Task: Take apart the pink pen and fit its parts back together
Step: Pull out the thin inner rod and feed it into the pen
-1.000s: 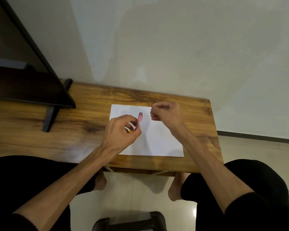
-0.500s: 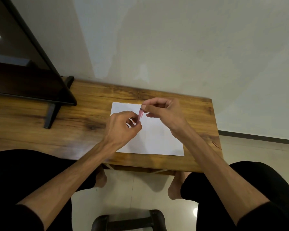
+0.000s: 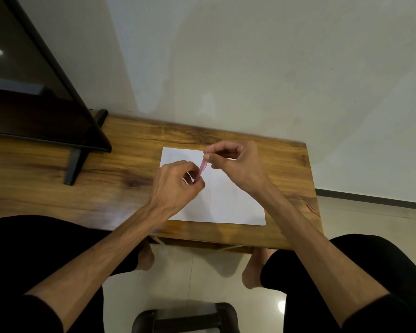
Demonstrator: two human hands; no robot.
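Observation:
A short pink pen [image 3: 202,167] is held tilted above a white sheet of paper [image 3: 226,205]. My left hand [image 3: 175,186] grips its lower end in closed fingers. My right hand [image 3: 235,164] pinches its upper end between thumb and forefinger. Only the middle stretch of the pen shows between the two hands; both ends are hidden by fingers. I cannot tell whether a separate part sits under my right fingertips.
The paper lies on a wooden table [image 3: 82,188] whose right edge [image 3: 310,188] is close to my right hand. A dark screen on a black stand [image 3: 77,164] occupies the table's left. A dark stool [image 3: 185,318] stands on the tiled floor below.
My right hand has moved left from beside the pen and closed its thumb and forefinger on the pen's upper end. The left hand has kept its hold.

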